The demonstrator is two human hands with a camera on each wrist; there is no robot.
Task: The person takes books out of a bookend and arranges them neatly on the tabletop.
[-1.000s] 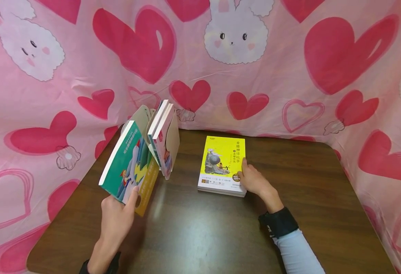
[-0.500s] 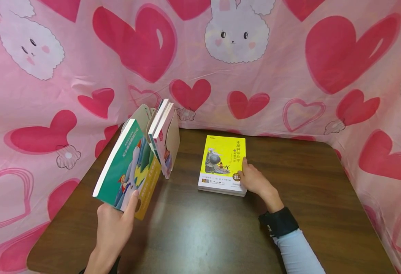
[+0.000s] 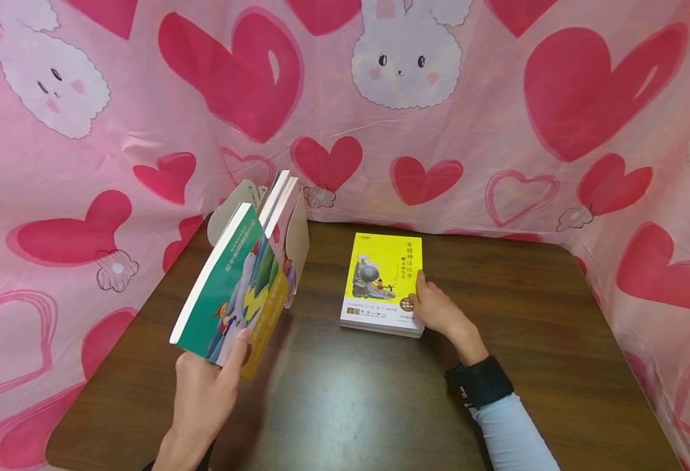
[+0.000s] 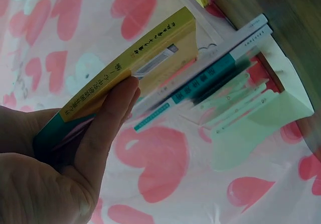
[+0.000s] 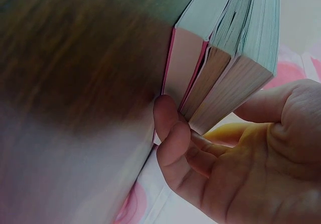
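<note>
My left hand (image 3: 206,399) holds a green and orange picture-covered book (image 3: 235,294) by its near lower corner, thumb on the cover. The book is tilted above the table, in front of a pale book rack (image 3: 299,239); its yellow and green spine shows in the left wrist view. In the rack's right part a few books (image 3: 282,203) stand upright, partly hidden behind the held book. My right hand (image 3: 441,317) grips the right edge of a stack of books lying flat, topped by a yellow book (image 3: 382,275). In the right wrist view, curled fingers touch the stack's page edges (image 5: 210,78).
The brown wooden table (image 3: 345,405) has a rounded far right corner. A pink curtain (image 3: 468,131) with hearts and rabbits hangs close behind and along both sides. The rack's thin dividers (image 4: 235,108) show in the left wrist view.
The left hand has carried the green and orange book slightly to the right, now overlapping more of the racked books from the head view. The right hand and the stack have stayed put.
</note>
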